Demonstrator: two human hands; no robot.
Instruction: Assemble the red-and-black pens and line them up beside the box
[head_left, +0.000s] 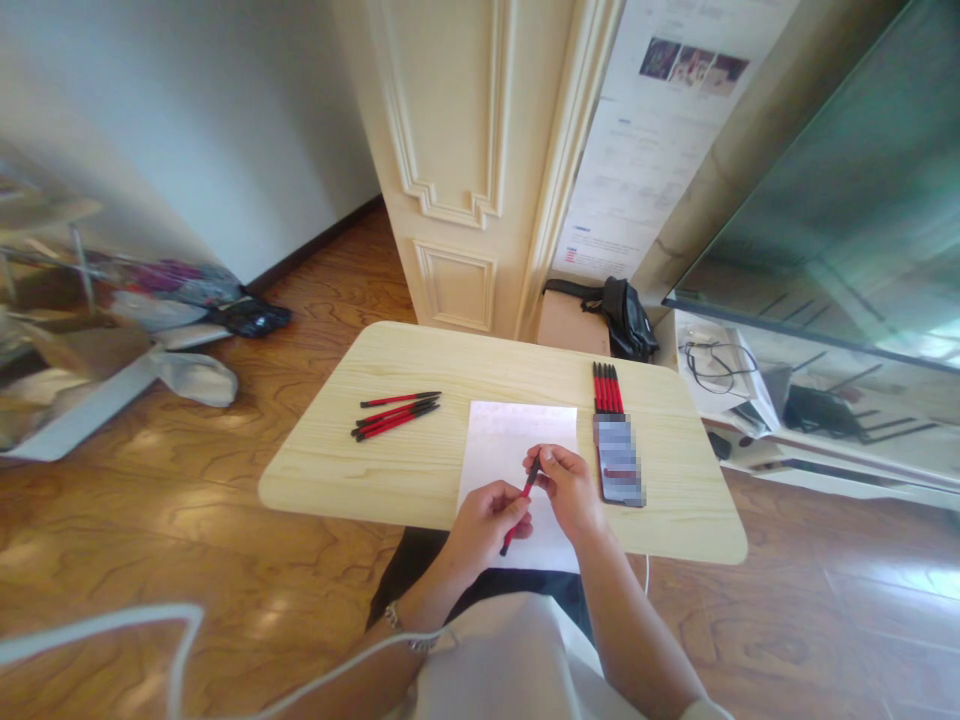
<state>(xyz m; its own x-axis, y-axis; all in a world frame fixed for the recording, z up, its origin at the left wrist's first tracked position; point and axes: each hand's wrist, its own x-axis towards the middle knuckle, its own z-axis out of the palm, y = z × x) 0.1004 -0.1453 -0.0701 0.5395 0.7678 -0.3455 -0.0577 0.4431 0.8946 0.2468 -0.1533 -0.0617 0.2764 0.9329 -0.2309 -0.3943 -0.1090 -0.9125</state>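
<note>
A red pen with black ends (528,487) slants between my two hands, above a white sheet of paper (491,440). My left hand (491,518) pinches its lower red barrel. Around its upper black end close the fingers of my right hand (566,485). Several like pens (396,415) lie loosely fanned on the left of the table. More red and black pens (607,388) rest side by side in a row at the right, just beyond a phone (619,460) whose screen is blurred out.
The pale wooden table (337,450) has rounded corners. Behind it stand a cream door (457,170) and a black bag (628,318). At the right is a low cabinet with cables (716,365) beneath a large screen (847,190). A white cord (322,680) crosses the lower left.
</note>
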